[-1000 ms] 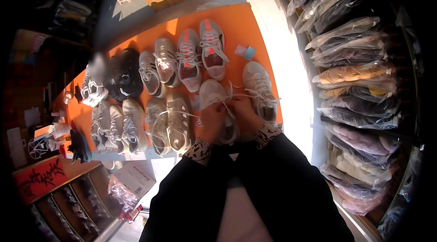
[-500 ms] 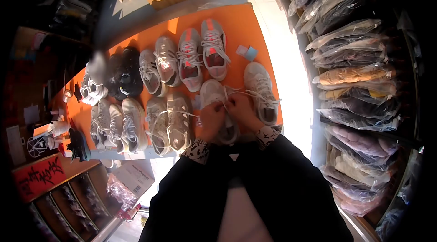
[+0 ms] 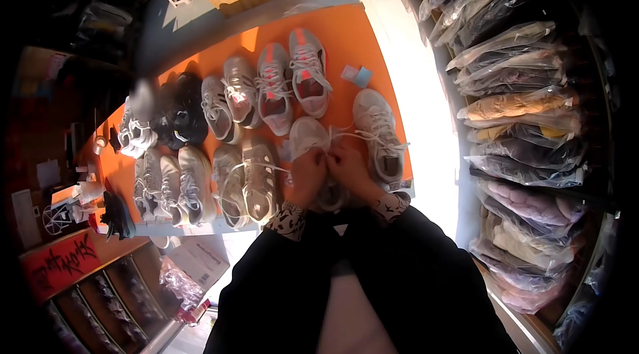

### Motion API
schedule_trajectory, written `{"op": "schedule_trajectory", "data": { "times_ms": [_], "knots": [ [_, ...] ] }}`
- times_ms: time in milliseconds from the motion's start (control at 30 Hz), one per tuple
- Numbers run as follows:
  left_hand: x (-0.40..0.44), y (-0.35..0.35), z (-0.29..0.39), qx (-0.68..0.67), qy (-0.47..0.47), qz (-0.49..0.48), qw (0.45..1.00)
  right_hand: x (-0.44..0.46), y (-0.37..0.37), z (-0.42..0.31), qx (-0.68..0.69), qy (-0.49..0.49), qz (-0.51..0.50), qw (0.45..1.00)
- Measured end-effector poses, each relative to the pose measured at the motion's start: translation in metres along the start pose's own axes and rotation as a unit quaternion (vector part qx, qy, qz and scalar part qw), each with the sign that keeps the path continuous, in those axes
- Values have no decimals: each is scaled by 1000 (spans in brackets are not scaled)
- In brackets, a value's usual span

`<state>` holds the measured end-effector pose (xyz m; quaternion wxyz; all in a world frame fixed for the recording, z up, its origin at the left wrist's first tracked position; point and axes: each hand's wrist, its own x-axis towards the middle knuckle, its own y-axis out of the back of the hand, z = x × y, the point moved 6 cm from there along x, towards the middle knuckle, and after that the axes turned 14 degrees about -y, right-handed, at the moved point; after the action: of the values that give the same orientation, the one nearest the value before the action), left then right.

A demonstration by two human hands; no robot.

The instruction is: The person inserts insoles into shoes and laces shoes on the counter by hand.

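A white sneaker (image 3: 309, 133) stands toe-away on the orange table (image 3: 349, 28), right in front of me. My left hand (image 3: 308, 176) and my right hand (image 3: 348, 168) meet over its lacing, fingers closed in a pinch on the shoelace (image 3: 345, 132). Part of the lace runs out to the right. Both hands cover the sneaker's middle, so the exact grip is hidden. Beside my right hand rests another white sneaker (image 3: 378, 129) with loose laces. Left of my left hand is a beige sneaker (image 3: 259, 181) with a lace trailing toward me.
Grey sneakers with orange stripes (image 3: 273, 81) stand in the far row, alongside black shoes (image 3: 188, 111). A small blue tag (image 3: 363, 76) lies near the right edge. Plastic-wrapped garments (image 3: 519, 111) hang at the right. A cardboard box (image 3: 200, 261) sits below left.
My hands have drawn closer together over the sneaker's laces. The whole view has shifted slightly; the other shoes stay in place on the table.
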<state>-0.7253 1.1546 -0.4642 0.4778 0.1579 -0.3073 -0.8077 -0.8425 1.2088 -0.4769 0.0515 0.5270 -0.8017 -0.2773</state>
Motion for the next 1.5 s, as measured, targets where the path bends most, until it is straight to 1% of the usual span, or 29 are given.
{"op": "schedule_trajectory", "data": {
  "times_ms": [100, 167, 200, 233, 267, 333, 367, 400, 433, 467, 500, 533, 567, 600, 667, 733, 800, 833, 867, 933, 967, 1000, 1067, 1133, 1200, 1267, 1333, 1433, 1500],
  "knots": [
    [0, -2, -5, -26, 4, -12, 1000, -4, 1, 0, 42, 0, -17, 999],
    [-3, 2, -11, -52, -4, -21, 998, -7, -1, 8, 43, -95, -10, 994],
    [-8, 11, -12, -52, -3, -15, 999, -9, -1, 4, 41, -90, -14, 995],
    [-20, 10, -21, -219, 94, -58, 969, -10, 3, 2, 40, -105, -3, 994],
    [-33, 13, -19, -378, 186, -100, 901, -10, 7, -1, 40, -121, 8, 992],
    [-44, 67, 12, -538, 208, -64, 815, -10, 7, -4, 11, -119, 6, 993],
    [-48, 102, 16, -623, 179, -8, 761, -10, 6, -4, -15, -118, 9, 993],
    [-44, 148, 41, -768, 68, 33, 636, -9, 1, -1, -17, -119, 5, 993],
    [-49, 197, 49, -836, 26, 147, 528, -8, 0, 2, -36, -101, 36, 994],
    [-58, 241, 56, -857, -16, 216, 468, -8, 0, 2, -56, -81, 67, 993],
    [-64, 282, 66, -879, -95, 203, 422, -9, -1, -2, -59, -76, 62, 993],
    [-73, 313, 76, -868, -153, 239, 407, -9, 0, -2, -37, -111, 57, 991],
    [-86, 337, 87, -858, -193, 243, 409, -9, 1, -2, -16, -147, 52, 988],
    [-99, 356, 97, -847, -233, 245, 410, -7, 2, -7, -18, -143, 49, 988],
    [-123, 377, 109, -818, -302, 211, 441, -9, 3, -10, -52, -143, 33, 988],
    [-129, 379, 106, -822, -312, 198, 433, -7, -4, 0, -83, -123, 35, 988],
    [-127, 379, 86, -760, -269, 284, 518, -10, -5, -6, -107, -103, 34, 988],
    [-126, 376, 78, -728, -258, 299, 561, -11, -3, -8, -74, -101, 5, 992],
    [-117, 369, 82, -711, -263, 318, 569, -10, -2, -11, -42, -101, -22, 994],
    [-111, 361, 79, -714, -180, 322, 596, -9, -2, -10, -23, -72, -6, 997],
    [-114, 362, 71, -657, -198, 316, 656, -9, -1, -10, 0, -43, 8, 999],
    [-109, 356, 65, -681, -197, 272, 650, -6, -3, -8, -2, -42, 6, 999],
    [-96, 326, 61, -680, -125, 163, 704, 1, -8, -15, 17, 22, -16, 999],
    [-84, 286, 49, -539, 54, 193, 818, 7, -7, -19, -1, 24, -48, 999],
    [-69, 235, 37, -355, 168, 111, 913, 11, -8, -20, -21, 30, -80, 996],
    [-61, 181, 19, -217, 154, 22, 964, 15, -12, -21, -102, 68, -96, 988],
    [-48, 143, 22, -79, 26, 5, 997, 17, -13, -26, -101, 73, -100, 987],
    [-46, 71, -1, -27, -15, -5, 1000, 18, -14, -29, -96, 76, -111, 986],
    [-46, 41, 5, 111, -134, -3, 985, 22, -15, -25, -96, 76, -120, 985]
  ]
}}
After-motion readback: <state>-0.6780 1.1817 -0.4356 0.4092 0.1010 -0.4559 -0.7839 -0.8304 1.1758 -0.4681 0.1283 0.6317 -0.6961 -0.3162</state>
